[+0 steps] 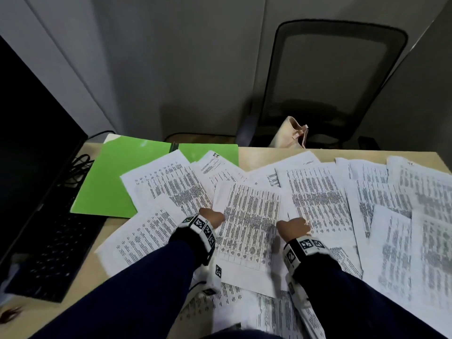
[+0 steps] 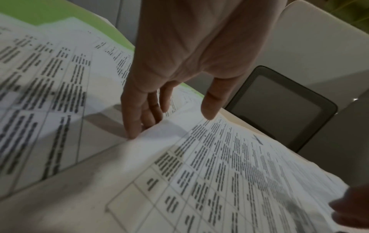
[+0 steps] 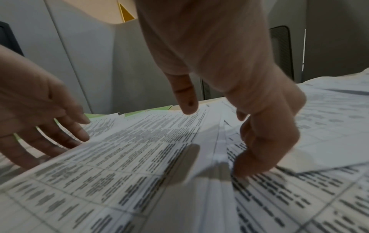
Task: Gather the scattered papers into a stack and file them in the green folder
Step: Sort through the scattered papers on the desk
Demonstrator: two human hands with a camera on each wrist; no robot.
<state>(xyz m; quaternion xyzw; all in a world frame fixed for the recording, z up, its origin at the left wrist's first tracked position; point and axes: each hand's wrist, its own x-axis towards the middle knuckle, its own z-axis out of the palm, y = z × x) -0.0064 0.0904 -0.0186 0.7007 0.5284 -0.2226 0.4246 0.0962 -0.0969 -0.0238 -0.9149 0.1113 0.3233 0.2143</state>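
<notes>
Both hands are on one printed sheet (image 1: 247, 228) at the centre of the desk: the left hand (image 1: 212, 217) has its fingers (image 2: 137, 119) tucked under the sheet's left edge, thumb hovering above, not quite pinching, while the right hand (image 1: 293, 227) curls its fingertips (image 3: 249, 164) down at the right edge. This looks like the very start of gathering, one sheet being lifted. Next comes squaring it onto a neighbour, and thin paper will slide and buckle. The scattered papers (image 1: 381, 204) fan out right and near; the green folder (image 1: 107, 182) lies far left, partly covered. The pale desk (image 1: 271, 154) also carries a keyboard (image 1: 56, 243); beyond it stand an office chair (image 1: 325, 77) and grey partitions.
</notes>
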